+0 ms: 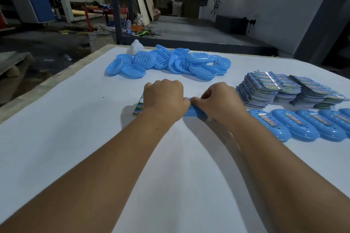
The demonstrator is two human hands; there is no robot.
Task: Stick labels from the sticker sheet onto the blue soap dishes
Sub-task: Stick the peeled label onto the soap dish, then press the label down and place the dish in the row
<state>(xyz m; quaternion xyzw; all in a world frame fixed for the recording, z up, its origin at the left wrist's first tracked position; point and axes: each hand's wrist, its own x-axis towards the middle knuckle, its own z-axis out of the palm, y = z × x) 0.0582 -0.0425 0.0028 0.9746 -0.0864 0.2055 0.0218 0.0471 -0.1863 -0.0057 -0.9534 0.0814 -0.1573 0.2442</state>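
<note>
Both my hands meet over one blue soap dish (194,112) in the middle of the white table. My left hand (165,98) has curled fingers; a colourful sticker sheet (139,107) shows at its left edge, mostly hidden under the hand. My right hand (219,101) has its fingers curled down on the dish, thumb against my left thumb. What the fingertips pinch is hidden. A row of labelled blue soap dishes (301,126) lies to the right.
A pile of unlabelled blue dishes (166,62) lies at the far side, with a small white object (136,47) behind it. Stacks of sticker sheets (284,89) stand at the right. The table's left edge (56,79) drops to the workshop floor.
</note>
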